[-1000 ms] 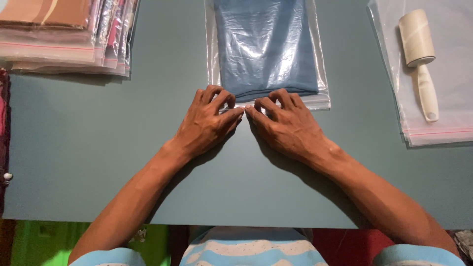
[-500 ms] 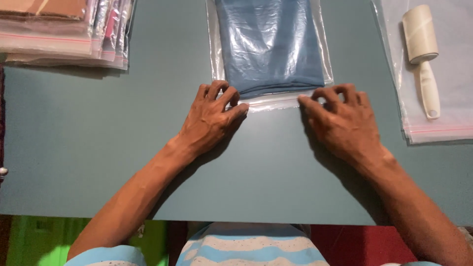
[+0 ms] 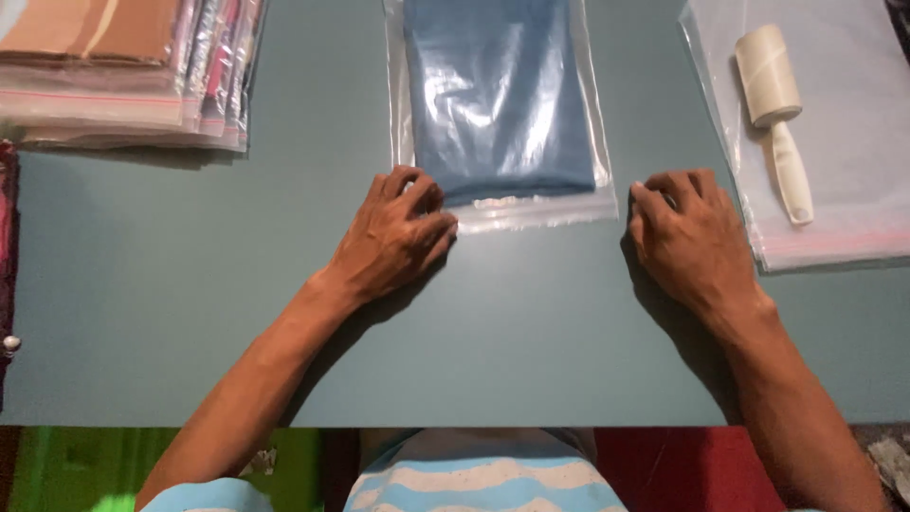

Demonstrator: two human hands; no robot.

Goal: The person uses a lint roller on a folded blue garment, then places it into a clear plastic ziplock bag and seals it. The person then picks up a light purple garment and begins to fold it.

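From the head view I look straight down on a grey-green table (image 3: 190, 284). I take the clear zip bag (image 3: 498, 114) at top centre as my landmark; it lies flat with a folded blue cloth (image 3: 493, 95) inside, its sealed strip on the edge nearest me.

My left hand (image 3: 393, 237) sits at the bag's near left corner, fingers curled and pressing down on the plastic there, thumb tucked against the strip. It is half closed, pinning the bag, though I cannot tell whether it actually pinches the film.

My right hand (image 3: 692, 232) rests just off the bag's near right corner, fingers bent, tips on the table close beside the strip's end. It grasps nothing that I can see.

To the right of the bag, well apart, lies a pile of empty clear bags (image 3: 834, 190) with a pink seal line along the near edge, and a cream lint roller (image 3: 773, 114) lies on top, handle toward me.

To the left of the bag, at the far corner, a stack of packed bags (image 3: 123, 76) holds brown and pink cloth.
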